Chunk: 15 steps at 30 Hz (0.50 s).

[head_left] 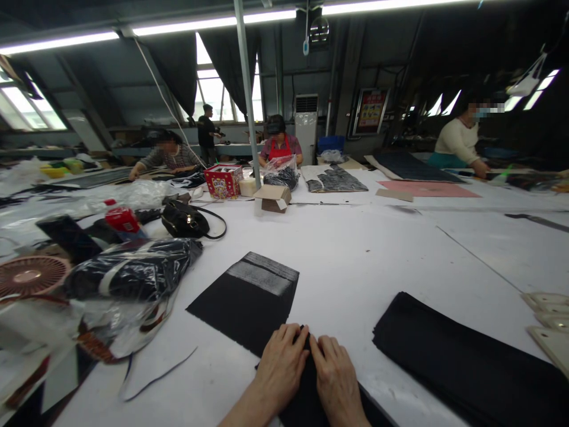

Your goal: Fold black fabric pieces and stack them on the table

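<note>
My left hand [284, 362] and my right hand [335, 376] are side by side at the front of the table, fingertips almost touching. Both have their fingers bent and closed on the edge of a black fabric piece [304, 400], which runs down between them and out of view at the bottom. The thumbs are partly hidden. Just beyond my left hand lies a flat black fabric panel [246, 308] with a greyish-white band across its far end. To the right of my right hand rests a folded stack of black fabric [462, 356].
Left are a plastic-wrapped dark bundle [133, 270], a pink fan [33, 276] and a black handbag [184, 219]. A cardboard stack [273, 198] stands by the pole [248, 89]. Pale templates [551, 344] lie at the right edge. Several people work at the back.
</note>
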{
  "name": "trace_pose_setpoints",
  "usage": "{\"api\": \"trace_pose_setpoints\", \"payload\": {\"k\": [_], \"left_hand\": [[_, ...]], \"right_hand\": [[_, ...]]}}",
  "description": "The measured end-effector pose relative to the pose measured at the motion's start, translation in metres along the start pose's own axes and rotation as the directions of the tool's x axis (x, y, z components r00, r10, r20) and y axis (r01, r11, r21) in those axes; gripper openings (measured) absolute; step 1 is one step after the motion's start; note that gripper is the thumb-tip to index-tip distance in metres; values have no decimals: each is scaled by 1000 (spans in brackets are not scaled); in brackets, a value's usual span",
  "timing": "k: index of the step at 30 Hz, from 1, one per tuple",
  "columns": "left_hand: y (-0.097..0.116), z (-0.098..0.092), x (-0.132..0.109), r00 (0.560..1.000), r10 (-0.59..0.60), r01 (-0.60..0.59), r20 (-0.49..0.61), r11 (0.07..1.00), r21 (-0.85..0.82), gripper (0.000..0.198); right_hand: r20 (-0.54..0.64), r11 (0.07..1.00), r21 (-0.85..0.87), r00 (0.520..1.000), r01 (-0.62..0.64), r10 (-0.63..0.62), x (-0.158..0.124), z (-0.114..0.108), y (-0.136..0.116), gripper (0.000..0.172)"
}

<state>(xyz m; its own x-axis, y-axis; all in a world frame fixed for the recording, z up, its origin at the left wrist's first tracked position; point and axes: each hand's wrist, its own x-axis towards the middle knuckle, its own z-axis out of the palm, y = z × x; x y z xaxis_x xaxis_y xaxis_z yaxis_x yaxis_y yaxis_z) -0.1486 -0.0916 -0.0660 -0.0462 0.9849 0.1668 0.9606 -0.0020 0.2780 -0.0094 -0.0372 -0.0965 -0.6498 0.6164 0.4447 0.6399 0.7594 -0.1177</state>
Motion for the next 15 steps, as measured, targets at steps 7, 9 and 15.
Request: {"api": "trace_pose_setpoints", "payload": {"k": [7, 9, 15], "left_hand": [[-12, -9, 5, 993, 27, -18, -113, 997, 81, 45], [-14, -10, 5, 985, 130, -121, -112, 990, 78, 45], [-14, -2, 6, 982, 180, -175, -61, 982, 76, 36]], "right_hand": [[8, 998, -12, 998, -54, 54, 1, 0, -3, 38], [17, 998, -9, 997, -69, 70, 3, 0, -5, 37], [28, 995, 46, 996, -88, 87, 5, -4, -3, 38]]}}
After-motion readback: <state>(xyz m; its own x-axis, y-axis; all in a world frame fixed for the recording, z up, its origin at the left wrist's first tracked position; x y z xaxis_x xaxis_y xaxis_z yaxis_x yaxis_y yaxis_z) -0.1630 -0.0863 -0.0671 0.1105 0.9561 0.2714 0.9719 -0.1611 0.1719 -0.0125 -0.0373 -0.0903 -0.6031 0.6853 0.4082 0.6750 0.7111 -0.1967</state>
